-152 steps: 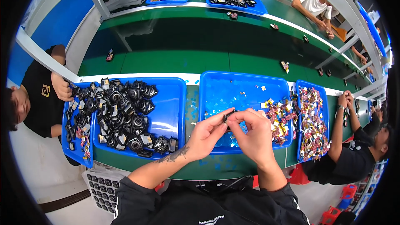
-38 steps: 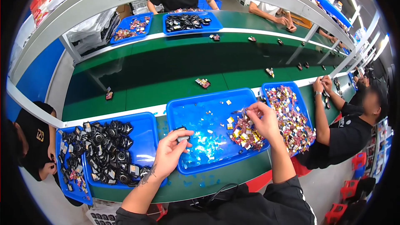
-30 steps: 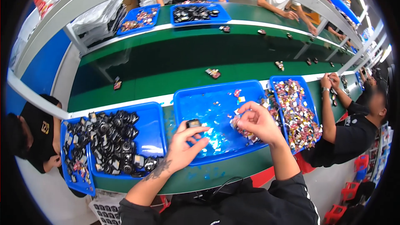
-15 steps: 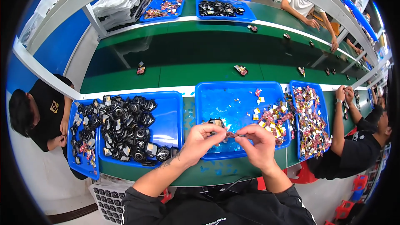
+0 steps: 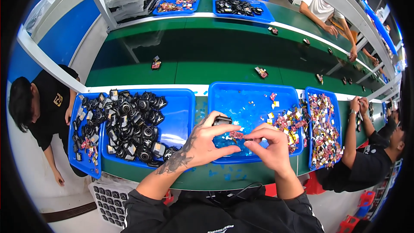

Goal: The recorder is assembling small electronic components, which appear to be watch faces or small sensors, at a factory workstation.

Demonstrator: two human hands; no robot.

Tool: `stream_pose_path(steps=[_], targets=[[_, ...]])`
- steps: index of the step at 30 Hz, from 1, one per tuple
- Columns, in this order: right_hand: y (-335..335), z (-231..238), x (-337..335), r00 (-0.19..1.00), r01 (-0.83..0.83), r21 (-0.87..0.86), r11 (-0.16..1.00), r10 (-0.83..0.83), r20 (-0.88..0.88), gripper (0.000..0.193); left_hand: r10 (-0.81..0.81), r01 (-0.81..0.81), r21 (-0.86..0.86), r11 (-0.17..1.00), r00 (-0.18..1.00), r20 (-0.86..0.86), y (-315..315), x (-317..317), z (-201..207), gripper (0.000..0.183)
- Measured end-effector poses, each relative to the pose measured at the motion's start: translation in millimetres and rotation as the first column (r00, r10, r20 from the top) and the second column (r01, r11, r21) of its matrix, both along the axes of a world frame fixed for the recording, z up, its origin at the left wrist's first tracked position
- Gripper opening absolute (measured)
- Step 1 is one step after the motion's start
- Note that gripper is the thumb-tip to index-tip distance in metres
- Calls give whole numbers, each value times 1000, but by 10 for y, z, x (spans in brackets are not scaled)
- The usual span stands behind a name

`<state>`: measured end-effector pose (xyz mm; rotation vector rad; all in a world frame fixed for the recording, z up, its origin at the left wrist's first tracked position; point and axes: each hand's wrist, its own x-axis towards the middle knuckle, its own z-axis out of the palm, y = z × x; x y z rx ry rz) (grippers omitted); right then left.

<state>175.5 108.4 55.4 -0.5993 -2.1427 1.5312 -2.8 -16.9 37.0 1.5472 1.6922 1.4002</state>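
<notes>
Over the blue tray (image 5: pixel 252 87) in front of me, a small red circuit board (image 5: pixel 236 134) hangs at the fingertips of my right hand (image 5: pixel 271 146), which pinches it between thumb and forefinger. Thumb and forefinger of my left hand (image 5: pixel 205 144) are spread to either side of the board, apart from it. Behind that forefinger shows a black casing (image 5: pixel 222 120), seemingly held by the hidden fingers of the same hand. Small boards with yellow and white parts (image 5: pixel 286 123) are heaped at the tray's right side; blue film scraps (image 5: pixel 228 103) lie across its floor.
Left of me stands a blue tray (image 5: pixel 181 103) of black casings (image 5: pixel 138 116); at the right, a tray heaped with small boards (image 5: pixel 323 133). Beyond runs a green belt (image 5: pixel 207 71) carrying scattered units. Several people work around, one seated close on the right (image 5: pixel 366 159).
My left thumb and forefinger have parted from the board, which both hands pinched before. My right hand still has it. The whole view has shifted slightly, and the person at left has lowered an arm.
</notes>
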Motion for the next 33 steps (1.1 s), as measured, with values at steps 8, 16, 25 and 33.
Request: stream_pose_path(steps=[8, 16, 25, 33], targets=[[32, -1, -47, 994, -109, -29, 994, 109, -2, 17, -82, 84, -21, 996, 992, 95, 1, -28, 19, 26], [-70, -143, -67, 986, -151, -300, 942, 121, -117, 18, -117, 126, -5, 992, 931, 346, -13, 37, -176, 14], [0, -149, -36, 993, -105, -431, 896, 73, -89, 4, -46, 59, -29, 998, 946, 320, -25, 109, -190, 11], [156, -467, -243, 991, 110, 76, 991, -115, 70, 9, 92, -90, -18, 996, 970, 224, 21, 172, -244, 13]])
